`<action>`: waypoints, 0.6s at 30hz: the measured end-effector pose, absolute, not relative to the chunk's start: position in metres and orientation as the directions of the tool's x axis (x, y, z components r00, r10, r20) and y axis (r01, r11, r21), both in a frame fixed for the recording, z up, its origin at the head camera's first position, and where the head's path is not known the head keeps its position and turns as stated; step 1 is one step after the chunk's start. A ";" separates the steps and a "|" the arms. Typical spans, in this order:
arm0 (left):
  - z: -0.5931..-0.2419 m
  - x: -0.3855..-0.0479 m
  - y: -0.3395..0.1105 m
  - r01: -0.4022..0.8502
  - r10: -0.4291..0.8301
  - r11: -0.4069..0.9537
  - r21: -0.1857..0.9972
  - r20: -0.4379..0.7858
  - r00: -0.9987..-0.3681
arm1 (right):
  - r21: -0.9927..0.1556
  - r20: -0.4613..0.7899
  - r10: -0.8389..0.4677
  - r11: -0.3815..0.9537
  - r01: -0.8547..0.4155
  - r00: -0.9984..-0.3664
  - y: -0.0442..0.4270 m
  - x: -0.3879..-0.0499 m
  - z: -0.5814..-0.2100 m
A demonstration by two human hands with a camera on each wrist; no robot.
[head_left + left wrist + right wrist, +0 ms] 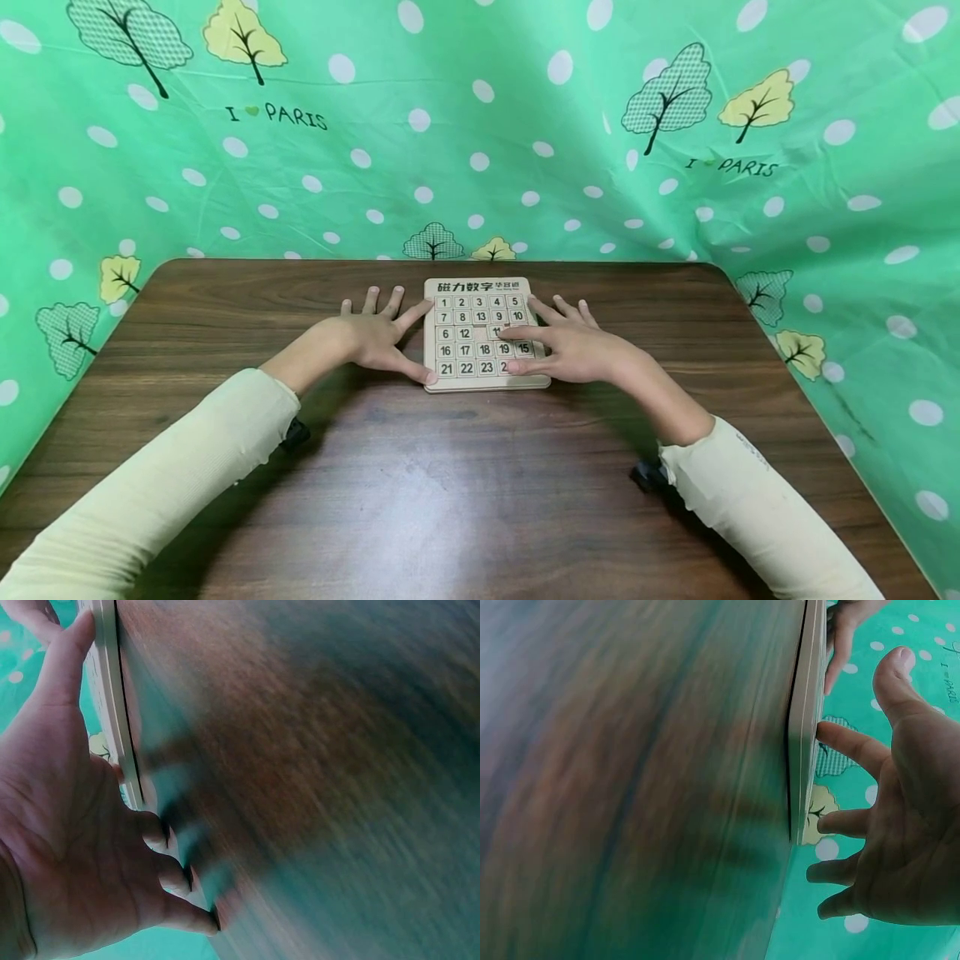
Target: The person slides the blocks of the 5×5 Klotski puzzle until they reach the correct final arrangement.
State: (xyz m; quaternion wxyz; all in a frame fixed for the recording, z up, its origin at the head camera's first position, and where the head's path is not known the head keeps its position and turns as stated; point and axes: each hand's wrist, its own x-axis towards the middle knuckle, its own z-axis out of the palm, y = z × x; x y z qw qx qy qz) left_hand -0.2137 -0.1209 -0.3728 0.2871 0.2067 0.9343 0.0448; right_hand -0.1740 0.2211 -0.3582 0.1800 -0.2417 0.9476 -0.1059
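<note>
A pale wooden number slide puzzle point(487, 386) lies flat, its tiles in rows. My left hand point(375, 340) is at its left side with fingers spread; the thumb and index finger touch that edge. In the left wrist view, the left thumb point(64, 664) rests against the board's side. My right hand point(581, 346) reaches over the right side, its index fingertip on the tile marked 11 point(494, 332). A gap shows left of that tile. The right thumb hangs over the bottom row and hides tiles there. In the right wrist view, the right index finger point(855, 746) meets the board while the thumb is raised.
The puzzle sits near the far edge of a dark wood-grain table point(420, 500). Behind and beside the table hangs a green cloth point(480, 150) with white dots and printed trees. Pale sleeves point(187, 467) cover both forearms, with a dark device under each wrist.
</note>
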 end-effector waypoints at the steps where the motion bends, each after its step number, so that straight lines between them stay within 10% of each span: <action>1: -0.373 -0.214 -0.121 0.362 0.413 0.910 0.203 -0.518 -0.749 | -0.286 -0.291 -0.493 0.863 -0.417 -0.820 0.223 -0.173 -0.358; 18: -0.373 -0.215 -0.122 0.373 0.430 0.903 0.214 -0.507 -0.748 | -0.276 -0.236 -0.503 0.855 -0.439 -0.831 0.209 -0.177 -0.356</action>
